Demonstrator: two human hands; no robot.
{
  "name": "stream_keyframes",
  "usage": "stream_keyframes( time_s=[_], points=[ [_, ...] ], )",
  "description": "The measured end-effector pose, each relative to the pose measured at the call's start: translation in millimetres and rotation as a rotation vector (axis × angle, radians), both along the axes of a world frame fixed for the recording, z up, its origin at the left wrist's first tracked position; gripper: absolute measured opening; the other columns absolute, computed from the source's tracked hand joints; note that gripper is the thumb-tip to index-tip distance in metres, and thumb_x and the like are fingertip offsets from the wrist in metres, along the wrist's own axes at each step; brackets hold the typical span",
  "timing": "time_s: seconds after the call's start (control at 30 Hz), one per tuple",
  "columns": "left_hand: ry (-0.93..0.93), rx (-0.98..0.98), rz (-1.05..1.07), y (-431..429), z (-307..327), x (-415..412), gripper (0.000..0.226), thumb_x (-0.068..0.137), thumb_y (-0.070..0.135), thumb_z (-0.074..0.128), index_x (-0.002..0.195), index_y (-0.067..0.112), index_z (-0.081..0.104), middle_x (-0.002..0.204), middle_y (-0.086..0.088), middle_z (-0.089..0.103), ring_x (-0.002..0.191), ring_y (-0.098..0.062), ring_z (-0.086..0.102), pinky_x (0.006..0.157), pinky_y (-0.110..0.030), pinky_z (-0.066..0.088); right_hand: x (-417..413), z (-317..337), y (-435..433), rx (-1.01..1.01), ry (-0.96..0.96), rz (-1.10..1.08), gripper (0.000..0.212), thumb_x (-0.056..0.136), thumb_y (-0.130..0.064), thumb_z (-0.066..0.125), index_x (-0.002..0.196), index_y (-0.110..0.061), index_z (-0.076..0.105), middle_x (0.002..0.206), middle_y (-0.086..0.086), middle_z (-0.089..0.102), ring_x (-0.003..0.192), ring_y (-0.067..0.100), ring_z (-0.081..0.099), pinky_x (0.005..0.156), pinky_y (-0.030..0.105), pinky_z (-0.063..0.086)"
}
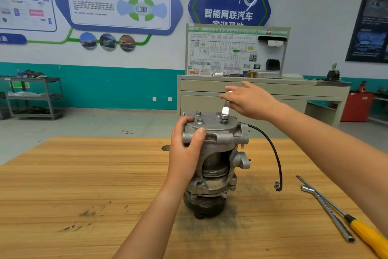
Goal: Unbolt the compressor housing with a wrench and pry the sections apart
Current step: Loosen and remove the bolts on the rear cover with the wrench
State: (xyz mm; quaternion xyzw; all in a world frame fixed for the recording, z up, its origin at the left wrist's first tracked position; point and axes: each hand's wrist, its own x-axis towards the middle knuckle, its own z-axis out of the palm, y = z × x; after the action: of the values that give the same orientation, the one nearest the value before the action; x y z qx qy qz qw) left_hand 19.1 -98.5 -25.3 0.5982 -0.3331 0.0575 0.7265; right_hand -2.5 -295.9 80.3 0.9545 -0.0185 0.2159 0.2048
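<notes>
Gripping the compressor [218, 160] with our left hand [185, 153], we curl the fingers over the left edge of its top cover and press the thumb on the front. It stands upright near the middle of the wooden table [84, 174], dark pulley end down.

Our right hand [249, 101] hovers just above the cover, fingers stretched out almost straight to the left. The upper end of a slim wrench [225, 109] is pinched between them; we cannot tell how firmly. It leans slightly, its lower end seated on a bolt at the cover's right side. Three more bolts [200, 121] stand on the cover to the left of it.

A black cable [275, 153] arcs from the compressor's right side down to the table. Well to the right lie a yellow-handled screwdriver [365, 235] and a bent metal bar [327, 212], side by side and crossing near their far ends.
</notes>
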Motion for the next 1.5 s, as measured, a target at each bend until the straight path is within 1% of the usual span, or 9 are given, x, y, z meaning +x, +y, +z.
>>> stream_keyframes(
  time_s=[0.17,0.3,0.53,0.9,0.97,1.03,1.17,1.37,1.5],
  points=[
    [0.025,0.0,-0.003,-1,1,-3,0.025,0.075,0.044,0.05,0.1,0.045,0.05,0.121,-0.001,0.053,0.113,-0.023,0.054,0.092,-0.043,0.051,-37,11,-2,0.684,-0.567,0.172,0.029,0.1,-0.023,0.033,0.123,-0.01,0.047,0.074,0.004,0.057,0.073,0.029,0.058,0.065,0.041,0.048],
    [0.031,-0.01,0.006,-1,2,-5,0.026,0.075,0.043,0.05,0.101,0.044,0.049,0.123,-0.004,0.052,0.113,-0.025,0.054,0.092,-0.045,0.05,-81,19,14,0.252,-0.342,-0.01,0.04,0.098,-0.029,0.035,0.137,-0.036,0.036,0.057,-0.01,0.041,0.048,0.01,0.041,0.048,0.027,0.039],
    [0.055,-0.012,0.021,-3,3,-8,0.026,0.075,0.045,0.049,0.101,0.045,0.049,0.124,-0.004,0.051,0.114,-0.025,0.053,0.093,-0.048,0.049,-107,7,56,0.062,0.023,-0.241,0.043,0.099,-0.029,0.028,0.139,-0.046,0.025,0.093,-0.004,0.057,0.073,0.016,0.047,0.061,0.031,0.047],
    [0.054,-0.012,0.021,-3,1,-7,0.026,0.075,0.046,0.049,0.101,0.048,0.048,0.124,-0.005,0.051,0.114,-0.026,0.053,0.094,-0.051,0.048,-114,-20,91,-0.243,-0.091,-0.407,0.027,0.085,-0.009,0.057,0.111,-0.008,0.053,0.049,0.0,0.029,0.035,0.016,0.023,0.035,0.018,0.02],
    [0.044,-0.016,0.028,-4,1,-5,0.028,0.073,0.047,0.05,0.101,0.046,0.049,0.122,-0.005,0.053,0.115,-0.026,0.052,0.096,-0.052,0.045,-114,-30,62,-0.156,-0.285,-0.224,0.014,0.086,-0.019,0.063,0.086,-0.005,0.065,0.046,0.003,0.043,0.034,0.019,0.035,0.04,0.021,0.028],
    [0.03,-0.026,0.038,-4,1,-4,0.03,0.071,0.048,0.05,0.101,0.043,0.051,0.121,-0.005,0.054,0.116,-0.026,0.052,0.098,-0.052,0.043,-99,-31,35,-0.051,-0.29,-0.196,0.029,0.094,-0.03,0.046,0.103,-0.011,0.067,0.069,0.008,0.064,0.063,0.026,0.059,0.065,0.038,0.042],
    [0.035,-0.021,0.034,-3,3,-5,0.035,0.067,0.053,0.05,0.1,0.043,0.05,0.12,-0.003,0.054,0.115,-0.025,0.052,0.097,-0.052,0.044,-31,-7,17,-0.006,-0.084,-0.167,0.033,0.098,-0.036,0.036,0.12,-0.024,0.056,0.114,-0.004,0.063,0.114,0.017,0.052,0.107,0.052,0.014],
    [0.028,0.001,0.034,-1,2,-4,0.03,0.072,0.049,0.051,0.101,0.043,0.05,0.121,-0.002,0.053,0.115,-0.024,0.052,0.097,-0.051,0.045,10,0,26,-0.056,-0.125,0.064,0.029,0.097,-0.019,0.038,0.121,-0.015,0.056,0.121,0.0,0.06,0.113,0.019,0.054,0.101,0.041,0.028],
    [0.033,0.003,0.024,-1,0,-3,0.028,0.075,0.045,0.05,0.103,0.045,0.049,0.122,0.0,0.052,0.116,-0.023,0.051,0.097,-0.049,0.045,-24,4,24,0.568,-0.449,0.021,0.027,0.099,-0.023,0.034,0.101,-0.005,0.053,0.083,0.013,0.06,0.073,0.029,0.057,0.064,0.035,0.044]
  ],
)
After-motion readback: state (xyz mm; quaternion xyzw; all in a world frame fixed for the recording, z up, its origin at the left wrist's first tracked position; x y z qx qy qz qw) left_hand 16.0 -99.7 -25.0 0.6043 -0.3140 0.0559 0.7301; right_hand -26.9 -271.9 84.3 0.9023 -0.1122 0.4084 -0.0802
